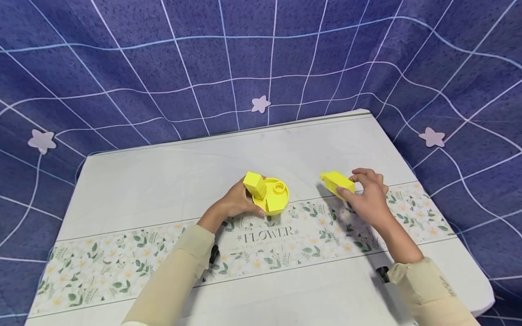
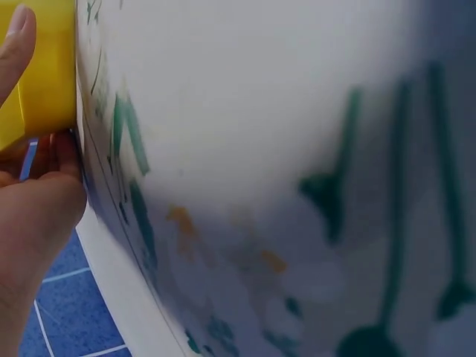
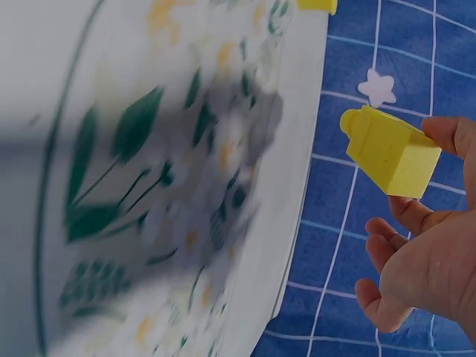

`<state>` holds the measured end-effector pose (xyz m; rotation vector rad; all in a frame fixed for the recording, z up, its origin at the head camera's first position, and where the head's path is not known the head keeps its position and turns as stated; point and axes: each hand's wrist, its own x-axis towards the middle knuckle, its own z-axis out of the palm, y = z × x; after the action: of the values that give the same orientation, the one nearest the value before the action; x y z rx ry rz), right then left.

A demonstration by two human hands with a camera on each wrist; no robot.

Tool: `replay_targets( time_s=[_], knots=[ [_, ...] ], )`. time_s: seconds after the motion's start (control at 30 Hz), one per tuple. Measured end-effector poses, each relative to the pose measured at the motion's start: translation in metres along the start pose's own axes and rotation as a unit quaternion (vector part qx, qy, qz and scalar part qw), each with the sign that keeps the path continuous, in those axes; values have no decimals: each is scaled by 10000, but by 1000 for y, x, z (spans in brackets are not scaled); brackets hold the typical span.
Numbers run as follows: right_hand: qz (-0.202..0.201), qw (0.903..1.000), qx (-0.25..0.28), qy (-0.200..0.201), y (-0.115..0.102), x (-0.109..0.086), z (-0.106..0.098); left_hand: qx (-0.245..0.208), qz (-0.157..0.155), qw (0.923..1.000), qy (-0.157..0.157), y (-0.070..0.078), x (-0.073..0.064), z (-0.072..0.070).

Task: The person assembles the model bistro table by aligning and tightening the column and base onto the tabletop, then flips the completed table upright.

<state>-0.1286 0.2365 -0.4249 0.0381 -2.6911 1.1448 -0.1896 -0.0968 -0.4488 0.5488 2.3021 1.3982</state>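
My left hand [image 1: 235, 200] grips the rim of a round yellow plastic base [image 1: 278, 186], its thumb along the near side. A raised ring stands on the base, and an upright yellow rectangular block [image 1: 254, 184] rises at its left. The left wrist view catches only the curved side of the yellow base [image 2: 50, 71] at the edge, with the left hand [image 2: 33, 238] around it. To the right, my right hand [image 1: 370, 199] pinches a separate yellow block [image 1: 337, 182] above the table. A rounded knob sticks out from that block's far end in the right wrist view.
The table [image 1: 163, 181] wears a white cover with a floral band and the printed word FLOWER. Behind and beside it hangs a blue curtain [image 1: 253, 59] with a pale grid and star shapes. Dark objects [image 1: 382, 273] sit by both wrists.
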Motion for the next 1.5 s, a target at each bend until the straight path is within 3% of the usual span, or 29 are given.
replay_targets(
  time_s=[0.67,0.9,1.03,1.23,1.5],
  knots=[
    [-560,9974,426,-145,-51,25,27,-134,-157,9996,-213,-2,5,-3],
    [-729,9958,489,-265,-65,33,34,126,-217,9996,-104,-31,17,1],
    [-984,9936,333,-438,-69,38,39,115,-197,9997,-134,-33,17,1],
    [-1382,9882,104,-650,-71,42,45,67,-339,9993,-143,-28,14,1],
    [-1570,9820,-438,-953,-75,48,56,-24,-124,9997,-226,-3,3,-4]
  ],
)
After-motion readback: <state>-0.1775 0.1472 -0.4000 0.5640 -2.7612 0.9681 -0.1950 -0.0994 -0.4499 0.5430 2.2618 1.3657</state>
